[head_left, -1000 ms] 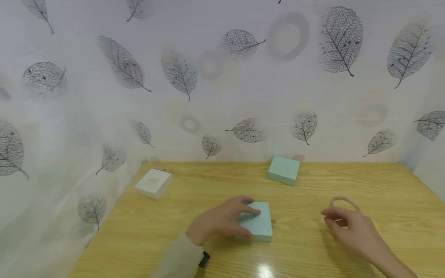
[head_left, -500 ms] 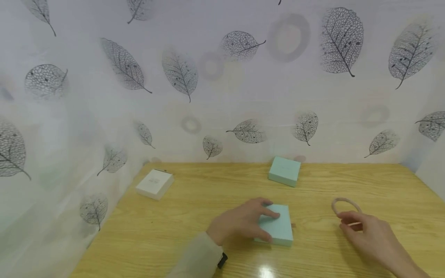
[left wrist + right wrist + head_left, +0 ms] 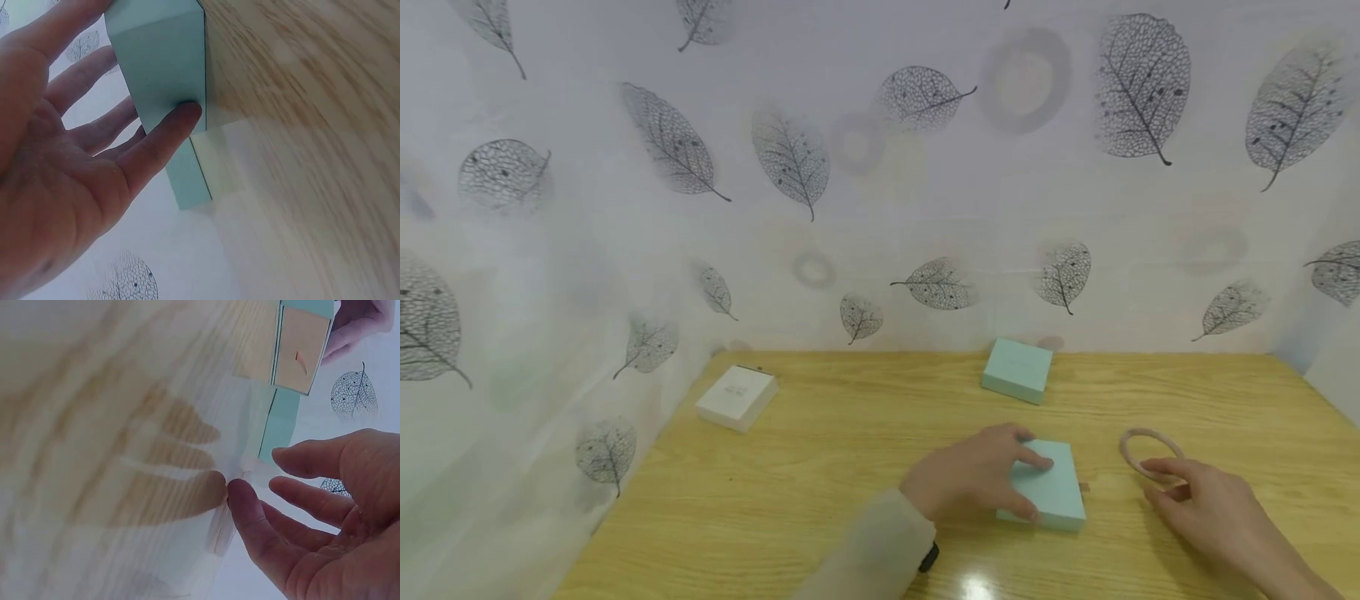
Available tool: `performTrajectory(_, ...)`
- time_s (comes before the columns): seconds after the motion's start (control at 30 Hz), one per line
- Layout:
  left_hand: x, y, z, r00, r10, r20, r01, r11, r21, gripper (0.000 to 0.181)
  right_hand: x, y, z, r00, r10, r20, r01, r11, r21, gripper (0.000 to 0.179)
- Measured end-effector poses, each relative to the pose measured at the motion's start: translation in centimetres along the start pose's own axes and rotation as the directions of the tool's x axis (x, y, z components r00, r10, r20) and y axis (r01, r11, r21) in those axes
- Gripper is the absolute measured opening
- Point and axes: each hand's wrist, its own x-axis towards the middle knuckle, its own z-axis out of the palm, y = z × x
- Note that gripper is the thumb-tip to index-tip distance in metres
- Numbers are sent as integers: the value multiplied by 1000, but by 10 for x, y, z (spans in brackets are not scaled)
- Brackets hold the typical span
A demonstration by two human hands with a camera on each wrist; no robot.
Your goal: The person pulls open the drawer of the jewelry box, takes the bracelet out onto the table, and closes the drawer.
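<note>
A light teal drawer-style box (image 3: pixel 1063 496) lies on the wooden table right of centre. My left hand (image 3: pixel 977 473) grips it from the left, thumb at the near side and fingers spread over the far side. The right wrist view shows the box's beige end with a small brown pull tab (image 3: pixel 302 362). Right of the box, a pinkish bangle (image 3: pixel 1144 432) lies on the table. My right hand (image 3: pixel 1217 504) is over the bangle's near right part, index finger overlapping it. Its thumb tip (image 3: pixel 245 497) is close to the table and apart from the other fingers, with nothing pinched.
A second teal box (image 3: pixel 1018 371) sits at the back of the wooden table (image 3: pixel 835 408). A white box (image 3: pixel 737 398) lies at the back left. A pale leaf-printed cloth (image 3: pixel 880 200) hangs behind the table and along its left side.
My left hand has slid the teal box to the right, closer to the bangle. The right hand has shifted right, showing more of the bangle, which stays about where it was.
</note>
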Motion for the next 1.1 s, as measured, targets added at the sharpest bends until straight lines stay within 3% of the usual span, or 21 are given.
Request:
performTrajectory(0.53,36,15,3,1000,-9,3,9,999,32,66,0,1,0,1000,7,-6,-7,1000,-8,32)
performTrajectory(0.83,55,22,2,1000,-9,10,9,997,75,65,1,0,-2,999,20,28,-20,1000,-11,34)
performTrajectory(1.1,66,24,2,1000,-27,1,27,999,40,65,1,2,0,999,-1,39,2,1000,-29,37)
